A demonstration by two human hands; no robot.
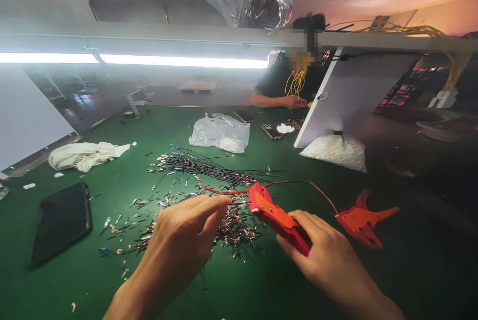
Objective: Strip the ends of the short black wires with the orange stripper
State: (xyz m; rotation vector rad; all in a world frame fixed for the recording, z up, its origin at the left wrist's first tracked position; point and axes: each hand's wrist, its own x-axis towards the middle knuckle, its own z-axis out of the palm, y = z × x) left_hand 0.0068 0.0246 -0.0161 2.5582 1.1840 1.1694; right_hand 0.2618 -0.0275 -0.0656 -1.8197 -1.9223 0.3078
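A green worktable (239, 290) stretches beneath a bright tube light (182, 60) as a co-worker in a dark top (272, 83) sits at its far side. In the foreground, the person's right hand (326, 253) grips a red-and-orange hand tool (278, 215), raised over the table, while the left hand (186, 225) pinches a thin dark wire (239, 203) that runs toward the tool's head; whether it sits between the jaws cannot be made out. Beyond the hands lies a bundle of black wires (205, 166), with copper-tipped offcuts (239, 235) scattered below. A second red-and-orange tool (362, 218) rests at right.
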